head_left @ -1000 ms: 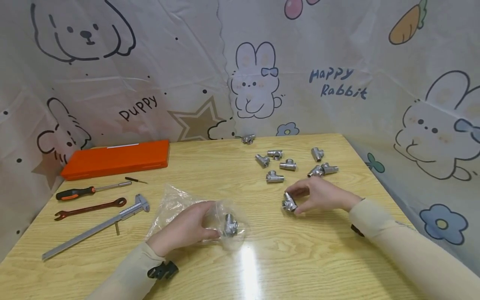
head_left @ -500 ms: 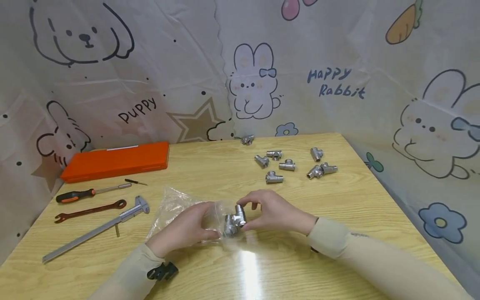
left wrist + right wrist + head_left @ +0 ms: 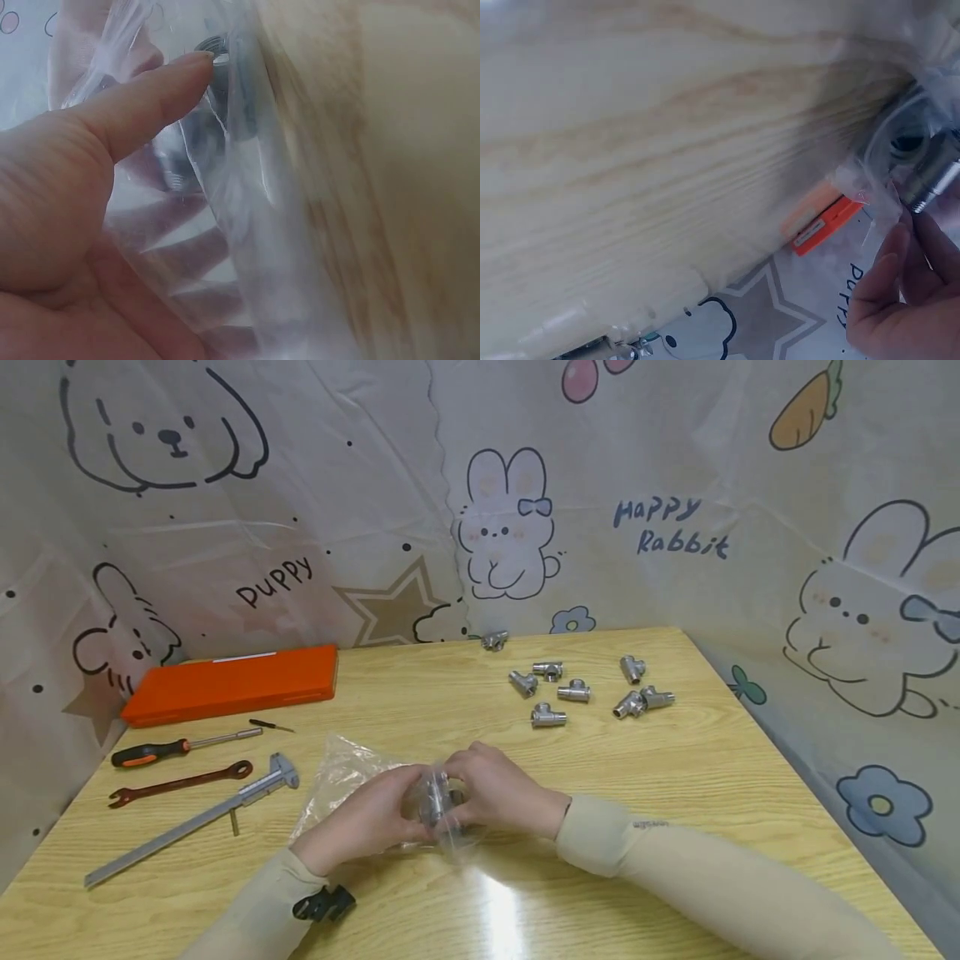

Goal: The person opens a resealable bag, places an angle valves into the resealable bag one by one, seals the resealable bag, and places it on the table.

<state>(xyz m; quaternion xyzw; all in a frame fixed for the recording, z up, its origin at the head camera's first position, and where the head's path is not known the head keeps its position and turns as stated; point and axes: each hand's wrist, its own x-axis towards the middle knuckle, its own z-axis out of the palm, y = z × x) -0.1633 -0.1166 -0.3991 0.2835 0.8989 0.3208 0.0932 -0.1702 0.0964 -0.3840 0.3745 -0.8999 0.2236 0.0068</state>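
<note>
Two steel tee fittings [image 3: 437,800], as far as the film lets me see, sit between my hands in the clear plastic bag [image 3: 341,768], at its mouth, left of the middle of the table [image 3: 637,877]. My right hand [image 3: 495,793] has its fingers drawn narrow round one of them, a fingertip against its threaded end; film covers part of that grip. My left hand [image 3: 367,817] holds the bag, my thumb lying over the film and the other fingers behind it. The rest of the bag spreads crinkled towards the table's left edge.

Eight loose fittings [image 3: 574,692] lie towards the far right corner, two of them touching, one right up by the far edge. An orange case [image 3: 232,683] fills the far left corner. Down the left side from it I have a small black screwdriver [image 3: 264,722], an orange-and-black screwdriver [image 3: 153,753], a reddish spanner [image 3: 180,783] and a caliper [image 3: 180,832] set slantwise. Past the far edge hangs a fabric backdrop [image 3: 675,443] printed with rabbits and puppies.
</note>
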